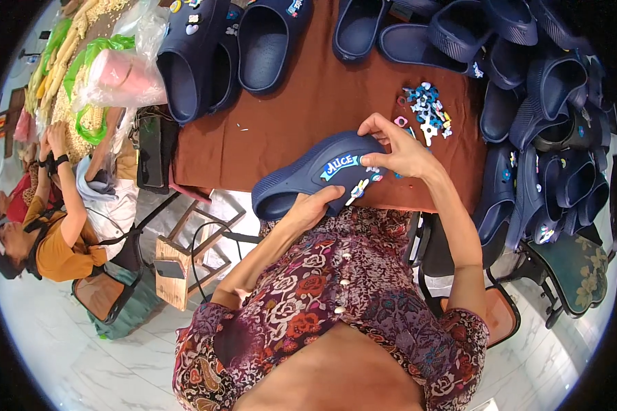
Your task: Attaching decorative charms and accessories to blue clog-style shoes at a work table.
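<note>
A dark navy clog (307, 168) is tilted on its side at the table's front edge, its toe to the right. My left hand (310, 209) grips it from below at the opening; the thumb lies on the upper and the other fingers are hidden inside. Across the toe, my right hand (403, 152) has its thumb against the upper beside a blue name charm (341, 166) and its bent fingers over the toe's edge. A few small colourful charms (358, 189) sit on the upper near my left thumb. Beyond my right hand lies a loose pile of charms (428, 111).
A brown cloth (288, 113) covers the table. More navy clogs crowd the far edge (271, 44) and the right side (559, 82). At the left, a co-worker (65, 236) sits with both hands over pale kernels. A wooden stool (173, 270) holding a phone stands below.
</note>
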The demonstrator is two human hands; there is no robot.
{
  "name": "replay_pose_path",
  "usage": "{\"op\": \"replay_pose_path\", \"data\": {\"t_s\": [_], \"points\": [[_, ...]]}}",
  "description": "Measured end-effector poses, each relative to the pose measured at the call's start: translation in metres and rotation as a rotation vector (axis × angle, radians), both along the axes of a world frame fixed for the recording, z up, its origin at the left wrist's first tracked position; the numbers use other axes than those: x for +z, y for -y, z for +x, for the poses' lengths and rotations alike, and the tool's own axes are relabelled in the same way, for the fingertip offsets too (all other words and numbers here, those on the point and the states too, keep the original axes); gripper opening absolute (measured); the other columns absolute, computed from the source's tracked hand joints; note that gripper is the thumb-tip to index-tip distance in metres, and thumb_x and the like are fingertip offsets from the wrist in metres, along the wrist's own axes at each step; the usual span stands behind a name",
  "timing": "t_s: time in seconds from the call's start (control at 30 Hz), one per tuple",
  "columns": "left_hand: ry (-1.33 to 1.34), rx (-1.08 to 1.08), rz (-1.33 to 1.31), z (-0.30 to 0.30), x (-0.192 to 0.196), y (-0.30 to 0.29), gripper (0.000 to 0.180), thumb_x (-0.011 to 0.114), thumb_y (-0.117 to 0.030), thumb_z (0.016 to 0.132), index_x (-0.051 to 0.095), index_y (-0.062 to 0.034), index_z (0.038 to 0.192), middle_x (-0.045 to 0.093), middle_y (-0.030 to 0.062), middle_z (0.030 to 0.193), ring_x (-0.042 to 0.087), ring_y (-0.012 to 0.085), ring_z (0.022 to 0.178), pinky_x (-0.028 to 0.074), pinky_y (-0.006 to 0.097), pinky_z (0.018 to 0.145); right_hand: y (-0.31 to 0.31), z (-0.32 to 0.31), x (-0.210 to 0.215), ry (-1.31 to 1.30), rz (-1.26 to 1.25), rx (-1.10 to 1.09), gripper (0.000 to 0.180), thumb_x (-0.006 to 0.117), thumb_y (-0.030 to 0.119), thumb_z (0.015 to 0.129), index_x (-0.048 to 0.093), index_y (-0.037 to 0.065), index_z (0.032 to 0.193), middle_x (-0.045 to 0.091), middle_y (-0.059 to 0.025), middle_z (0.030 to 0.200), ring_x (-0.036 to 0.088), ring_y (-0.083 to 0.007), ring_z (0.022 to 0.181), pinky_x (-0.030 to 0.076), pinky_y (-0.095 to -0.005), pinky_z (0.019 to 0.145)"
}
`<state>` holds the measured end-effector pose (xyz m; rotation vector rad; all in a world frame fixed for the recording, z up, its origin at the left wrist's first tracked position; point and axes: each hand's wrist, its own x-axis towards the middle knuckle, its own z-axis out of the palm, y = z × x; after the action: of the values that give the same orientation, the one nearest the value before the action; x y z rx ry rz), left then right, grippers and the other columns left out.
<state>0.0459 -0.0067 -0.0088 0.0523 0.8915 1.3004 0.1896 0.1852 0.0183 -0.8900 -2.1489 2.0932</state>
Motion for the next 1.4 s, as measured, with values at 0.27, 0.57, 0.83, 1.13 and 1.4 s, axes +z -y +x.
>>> {"op": "replay_pose_path", "data": {"t_s": [0.27,0.57,0.83,1.13,1.4], "points": [[-0.092,-0.021,0.015,0.002,-0.007,0.003,0.053,0.063,-0.001,0.083,0.047,-0.0006,0.133,0.058,0.0102,0.123,0.057,0.0194,0.112,0.047,0.034,0.099,-0.001,-0.006,0.012,0.079,0.037,0.034,0.052,0.079,0.005,0.073,0.051,0.004,0.117,0.057,-0.0069,0.111,0.056,-0.0184,0.108,0.045,-0.0341,0.097],[-0.133,0.014,-0.007,0.005,-0.014,0.01,0.054,0.066,-0.003,0.082,0.048,-0.0005,0.133,0.058,0.0103,0.122,0.057,0.0199,0.111,0.047,0.034,0.098,0.007,-0.005,0.005,0.111,0.098,0.021,0.056,0.078,0.004,0.074,0.049,0.003,0.121,0.057,-0.0078,0.113,0.055,-0.0194,0.111,0.044,-0.0341,0.1],[-0.216,-0.034,-0.003,0.0,-0.016,0.012,0.054,0.067,-0.006,0.082,0.049,-0.0004,0.133,0.058,0.0107,0.122,0.057,0.0199,0.11,0.048,0.034,0.096,0.017,-0.001,-0.005,0.113,0.188,-0.031,0.055,0.077,0.011,0.073,0.051,0.003,0.122,0.059,-0.0153,0.118,0.058,-0.0282,0.115,0.045,-0.0373,0.1],[-0.224,-0.027,0.023,0.002,-0.015,0.012,0.055,0.067,-0.007,0.083,0.048,-0.0007,0.134,0.058,0.0107,0.123,0.057,0.019,0.112,0.048,0.034,0.097,0.031,-0.001,-0.004,0.128,0.408,-0.044,0.052,0.072,0.019,0.077,0.053,0.006,0.124,0.055,-0.015,0.114,0.053,-0.031,0.116,0.042,-0.0404,0.099],[-0.025,0.0,0.005,-0.008,-0.008,0.005,0.053,0.063,0.002,0.083,0.048,0.0008,0.133,0.06,0.0144,0.124,0.06,0.0271,0.114,0.049,0.041,0.102,0.022,0.003,0.007,0.074,0.312,-0.026,0.058,0.075,0.013,0.081,0.052,0.004,0.133,0.054,-0.0101,0.115,0.055,-0.0217,0.112,0.044,-0.034,0.097]]}}
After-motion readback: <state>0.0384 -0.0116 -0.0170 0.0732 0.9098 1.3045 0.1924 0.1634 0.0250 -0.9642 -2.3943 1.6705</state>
